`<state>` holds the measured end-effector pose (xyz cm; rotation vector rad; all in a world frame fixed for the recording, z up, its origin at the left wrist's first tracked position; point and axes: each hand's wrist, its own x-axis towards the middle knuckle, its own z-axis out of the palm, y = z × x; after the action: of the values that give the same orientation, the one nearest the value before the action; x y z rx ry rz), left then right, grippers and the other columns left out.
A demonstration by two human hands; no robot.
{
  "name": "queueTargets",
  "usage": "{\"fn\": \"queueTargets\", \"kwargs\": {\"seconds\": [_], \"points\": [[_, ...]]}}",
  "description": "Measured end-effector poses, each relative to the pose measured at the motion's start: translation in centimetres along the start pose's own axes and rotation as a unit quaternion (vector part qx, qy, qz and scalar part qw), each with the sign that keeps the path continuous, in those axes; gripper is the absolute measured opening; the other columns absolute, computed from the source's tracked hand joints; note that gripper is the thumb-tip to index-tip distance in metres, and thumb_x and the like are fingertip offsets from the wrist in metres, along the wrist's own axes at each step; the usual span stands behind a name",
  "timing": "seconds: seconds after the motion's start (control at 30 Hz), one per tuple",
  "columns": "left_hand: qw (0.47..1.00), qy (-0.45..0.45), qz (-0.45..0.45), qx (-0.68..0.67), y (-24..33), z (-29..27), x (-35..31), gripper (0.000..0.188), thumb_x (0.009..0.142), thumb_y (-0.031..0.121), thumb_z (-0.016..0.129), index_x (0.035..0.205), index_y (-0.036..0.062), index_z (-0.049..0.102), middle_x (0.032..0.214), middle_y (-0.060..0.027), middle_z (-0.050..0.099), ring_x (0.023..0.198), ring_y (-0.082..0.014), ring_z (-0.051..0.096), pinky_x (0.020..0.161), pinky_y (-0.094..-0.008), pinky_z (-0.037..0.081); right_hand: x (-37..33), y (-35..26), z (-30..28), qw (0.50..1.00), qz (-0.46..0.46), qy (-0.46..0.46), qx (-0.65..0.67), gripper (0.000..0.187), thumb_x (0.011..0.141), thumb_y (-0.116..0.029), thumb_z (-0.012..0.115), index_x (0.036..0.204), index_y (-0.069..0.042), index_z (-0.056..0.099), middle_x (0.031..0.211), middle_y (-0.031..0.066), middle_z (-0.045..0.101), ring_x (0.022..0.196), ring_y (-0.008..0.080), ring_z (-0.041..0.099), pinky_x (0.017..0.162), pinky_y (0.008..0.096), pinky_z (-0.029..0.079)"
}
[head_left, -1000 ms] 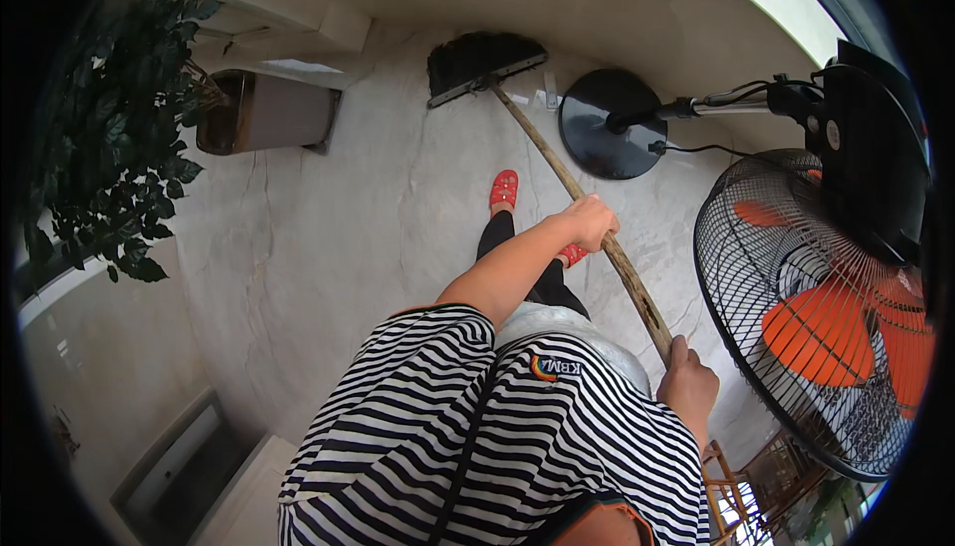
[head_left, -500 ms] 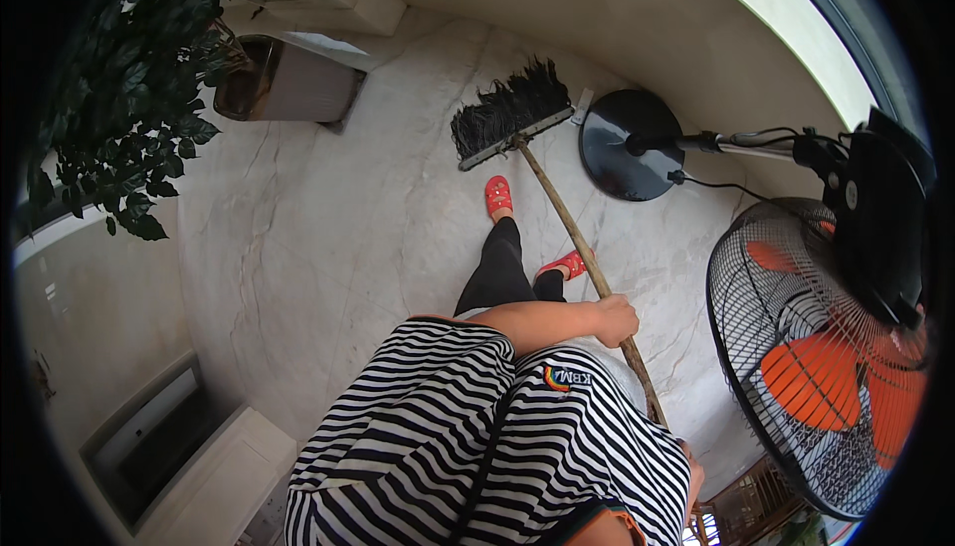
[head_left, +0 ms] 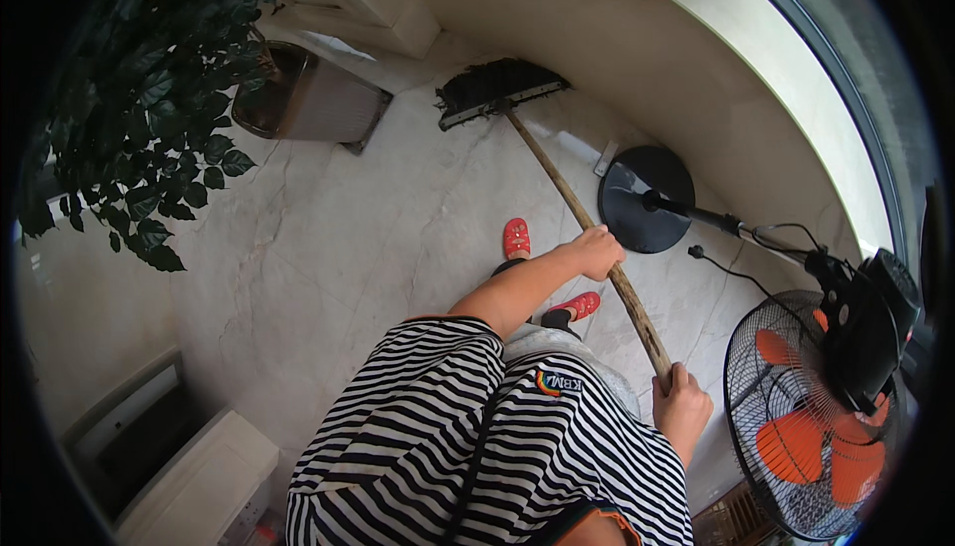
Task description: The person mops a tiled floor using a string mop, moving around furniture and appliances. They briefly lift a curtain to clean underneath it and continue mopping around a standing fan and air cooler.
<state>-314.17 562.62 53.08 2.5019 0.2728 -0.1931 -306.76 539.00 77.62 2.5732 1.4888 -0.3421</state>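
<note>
A mop with a long wooden handle (head_left: 558, 180) slants from my body toward the far wall. Its wide head of black strands (head_left: 502, 88) rests on the floor close to that wall. My left hand (head_left: 599, 253) is wrapped round the middle of the handle, with the forearm reaching across in front of me. At the handle's near end, my right hand (head_left: 682, 411) is closed around the wood. The handle passes to the right of my feet, which are in red clogs (head_left: 516, 238).
A standing fan with orange blades (head_left: 816, 447) is at the right, its round black base (head_left: 647, 198) close to the handle. At the far left stand a planter (head_left: 318, 98) and a leafy plant (head_left: 149, 98). A white box-like unit (head_left: 204, 481) sits at the lower left.
The mop head has moved forward, nearer the far wall. Both hands have moved with the handle, away from my body, and my right hand has come into clear view.
</note>
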Motion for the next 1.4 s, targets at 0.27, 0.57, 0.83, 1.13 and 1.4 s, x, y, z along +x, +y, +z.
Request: {"fn": "queueTargets", "kwargs": {"seconds": [0.27,0.57,0.83,1.13,1.4], "points": [[0.979,0.176,-0.03,-0.102,-2.5,-6.2,-0.8,0.01,0.06,0.007,0.066,0.066,0.0106,0.059,0.074,-0.0123,0.064,0.08,-0.0335,0.061,0.076,-0.0412,0.047,6.1,-3.1,-6.8,0.989,-0.101,0.047,-0.101,0.016,0.083,-0.02,0.066,0.084,-0.008,0.055,0.067,0.011,0.06,0.051,0.0322,0.059,0.047,0.0426,0.046],[0.9,0.392,-0.124,-0.144,-6.9,-8.5,-8.1,0.014,0.063,0.009,0.068,0.064,0.0095,0.054,0.067,-0.0109,0.059,0.076,-0.034,0.058,0.071,-0.0417,0.043,12.2,-10.6,-13.1,0.963,-0.246,0.054,-0.095,0.027,0.069,-0.018,0.075,0.087,-0.006,0.059,0.074,0.0103,0.061,0.064,0.0321,0.06,0.06,0.0412,0.047],[0.847,0.442,-0.246,-0.162,-6.3,-5.9,-20.8,0.019,0.061,0.005,0.066,0.061,0.0078,0.048,0.061,-0.011,0.053,0.068,-0.0351,0.056,0.066,-0.043,0.041,11.8,-18.1,-13.7,0.831,-0.485,0.255,0.097,0.029,0.066,-0.023,0.08,0.082,-0.007,0.062,0.066,0.0039,0.055,0.057,0.0219,0.055,0.051,0.0333,0.042],[0.81,0.468,-0.297,-0.192,-5.3,-8.4,-21.0,0.016,0.067,0.012,0.067,0.06,0.0067,0.053,0.062,-0.0157,0.058,0.066,-0.0393,0.059,0.059,-0.0451,0.045,15.6,-18.6,-13.0,0.521,-0.306,-0.102,0.79,0.03,0.097,-0.031,0.054,0.09,-0.002,0.055,0.06,-0.0024,0.039,0.048,0.0075,0.035,0.046,0.0249,0.031],[0.829,0.472,-0.222,-0.204,-1.3,-16.2,-21.3,0.008,0.066,0.014,0.065,0.067,0.0077,0.06,0.066,-0.0153,0.062,0.068,-0.0391,0.061,0.06,-0.0451,0.047,10.1,-20.1,-22.1,0.573,-0.442,0.023,0.69,0.034,0.099,-0.032,0.05,0.088,-0.001,0.053,0.065,-0.0023,0.036,0.046,0.0043,0.03,0.044,0.0225,0.027]]}}
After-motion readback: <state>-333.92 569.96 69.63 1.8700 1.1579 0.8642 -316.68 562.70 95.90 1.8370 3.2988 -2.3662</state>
